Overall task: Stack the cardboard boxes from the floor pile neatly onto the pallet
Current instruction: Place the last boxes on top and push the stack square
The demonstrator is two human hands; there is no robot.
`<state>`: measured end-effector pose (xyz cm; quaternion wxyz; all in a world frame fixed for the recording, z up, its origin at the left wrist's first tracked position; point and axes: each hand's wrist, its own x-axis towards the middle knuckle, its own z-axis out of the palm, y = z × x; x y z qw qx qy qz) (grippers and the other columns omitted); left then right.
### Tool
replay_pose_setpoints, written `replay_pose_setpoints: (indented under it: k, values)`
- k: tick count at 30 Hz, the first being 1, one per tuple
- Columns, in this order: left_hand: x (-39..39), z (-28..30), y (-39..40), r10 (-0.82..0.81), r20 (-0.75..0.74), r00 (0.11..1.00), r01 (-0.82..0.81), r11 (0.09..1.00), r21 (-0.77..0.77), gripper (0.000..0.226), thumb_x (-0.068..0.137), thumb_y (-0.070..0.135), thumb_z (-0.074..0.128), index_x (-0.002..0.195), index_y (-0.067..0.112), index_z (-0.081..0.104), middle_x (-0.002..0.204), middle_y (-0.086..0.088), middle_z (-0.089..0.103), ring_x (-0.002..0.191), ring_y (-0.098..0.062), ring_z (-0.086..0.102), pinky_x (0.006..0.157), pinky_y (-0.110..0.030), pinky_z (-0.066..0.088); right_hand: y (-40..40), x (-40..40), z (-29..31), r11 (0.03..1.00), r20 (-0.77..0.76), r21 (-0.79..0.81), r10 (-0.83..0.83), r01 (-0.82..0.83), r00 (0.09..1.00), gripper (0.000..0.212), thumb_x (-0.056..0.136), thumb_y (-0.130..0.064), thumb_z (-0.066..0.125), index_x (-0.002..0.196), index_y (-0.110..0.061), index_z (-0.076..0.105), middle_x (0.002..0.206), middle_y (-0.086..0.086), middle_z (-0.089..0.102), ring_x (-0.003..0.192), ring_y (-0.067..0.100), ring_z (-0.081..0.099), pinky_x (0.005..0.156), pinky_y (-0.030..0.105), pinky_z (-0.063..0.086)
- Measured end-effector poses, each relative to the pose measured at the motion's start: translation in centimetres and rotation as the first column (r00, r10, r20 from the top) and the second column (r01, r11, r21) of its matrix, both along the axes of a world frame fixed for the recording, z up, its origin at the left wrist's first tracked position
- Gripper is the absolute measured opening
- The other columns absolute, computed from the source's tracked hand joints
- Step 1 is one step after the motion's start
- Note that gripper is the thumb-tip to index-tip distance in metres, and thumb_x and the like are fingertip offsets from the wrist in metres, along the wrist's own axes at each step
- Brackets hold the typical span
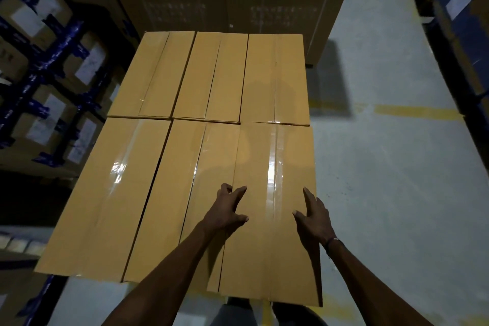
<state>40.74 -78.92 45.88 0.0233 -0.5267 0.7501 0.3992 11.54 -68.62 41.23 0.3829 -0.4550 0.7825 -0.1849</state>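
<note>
Both hands released, fingers spread: left hand and right hand rest on the near-right long tan taped cardboard box, likely squaring it flush against the near-middle box, finishing the six-box layer.

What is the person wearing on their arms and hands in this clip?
Both forearms are bare, with no sleeves in view and no gloves on the left hand or right hand. The only item worn is a thin dark wristband around the right wrist.
</note>
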Motion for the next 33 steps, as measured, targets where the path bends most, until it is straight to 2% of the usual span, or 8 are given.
replay_pose_setpoints:
  k: [6,11,15,19,23,28,31,33]
  values:
    - [-0.4,-0.4,0.1,-0.025,0.072,0.997,0.029,0.998,-0.053,0.097,0.079,0.047,0.084,0.159,0.028,0.032,0.154,-0.01,0.02,0.141,-0.032,0.03,0.114,-0.043,0.043,-0.5,-0.1,0.2,1.0,-0.013,0.03,0.009,-0.008,1.0,0.084,0.095,-0.034,0.071,0.162,-0.029,0.022,0.163,0.009,0.036,0.149,0.039,0.031,0.119,0.063,0.029]
    - [-0.8,-0.6,0.4,-0.043,0.137,0.99,0.057,0.994,-0.098,0.094,0.082,0.043,0.084,0.159,0.026,0.032,0.154,-0.013,0.02,0.142,-0.032,0.028,0.112,-0.043,0.045,-0.3,-0.1,0.0,0.997,0.008,0.079,0.007,-0.008,1.0,0.087,0.093,-0.042,0.071,0.162,-0.038,0.017,0.163,0.014,0.031,0.146,0.044,0.033,0.117,0.063,0.033]
    - [-1.2,-0.4,0.8,-0.07,0.195,0.978,0.096,0.987,-0.131,0.09,0.086,0.036,0.081,0.158,0.021,0.031,0.157,-0.018,0.017,0.143,-0.035,0.025,0.111,-0.046,0.044,-0.4,0.1,0.9,0.993,0.022,0.107,0.044,-0.046,0.999,0.089,0.093,-0.041,0.072,0.162,-0.036,0.016,0.163,0.018,0.028,0.145,0.047,0.032,0.116,0.063,0.033]
    - [-1.3,0.0,2.0,-0.097,0.232,0.968,0.138,0.976,-0.167,0.079,0.093,0.033,0.074,0.157,0.017,0.03,0.16,-0.02,0.015,0.144,-0.038,0.023,0.108,-0.048,0.047,0.4,0.3,1.7,0.989,-0.008,0.103,0.103,-0.102,0.995,0.098,0.092,-0.042,0.073,0.164,-0.029,0.008,0.169,0.017,0.014,0.15,0.046,0.026,0.118,0.057,0.03]
    - [-0.5,-0.2,4.3,-0.112,0.245,0.963,0.159,0.971,-0.18,0.072,0.098,0.032,0.067,0.157,0.018,0.029,0.165,-0.021,0.013,0.15,-0.039,0.019,0.114,-0.048,0.043,1.9,0.7,2.8,0.981,-0.026,0.121,0.158,-0.153,0.987,0.107,0.088,-0.037,0.079,0.165,-0.024,0.005,0.17,0.016,0.006,0.153,0.041,0.022,0.118,0.049,0.031]
    - [1.1,0.3,7.9,-0.194,0.248,0.949,0.236,0.959,-0.154,0.076,0.098,0.035,0.066,0.16,0.02,0.026,0.168,-0.02,0.009,0.153,-0.039,0.015,0.116,-0.05,0.039,6.1,1.7,4.0,0.97,-0.026,0.152,0.195,-0.189,0.981,0.108,0.086,-0.036,0.082,0.165,-0.025,0.009,0.17,0.016,0.008,0.153,0.038,0.023,0.118,0.046,0.033]
    - [2.9,0.1,10.3,-0.27,0.248,0.93,0.309,0.942,-0.133,0.082,0.096,0.044,0.066,0.162,0.024,0.021,0.17,-0.018,0.002,0.155,-0.038,0.01,0.12,-0.053,0.034,9.4,2.6,4.0,0.968,0.001,0.175,0.181,-0.178,0.984,0.114,0.081,-0.044,0.084,0.163,-0.033,0.006,0.17,0.014,0.013,0.154,0.037,0.021,0.118,0.049,0.033]
    - [4.0,-0.2,11.4,-0.321,0.248,0.914,0.357,0.926,-0.119,0.091,0.092,0.053,0.067,0.164,0.026,0.017,0.171,-0.016,-0.004,0.157,-0.038,0.004,0.122,-0.056,0.028,11.4,3.2,3.6,0.971,0.019,0.181,0.158,-0.159,0.987,0.117,0.078,-0.048,0.084,0.162,-0.039,0.003,0.169,0.013,0.017,0.152,0.036,0.027,0.116,0.05,0.036]
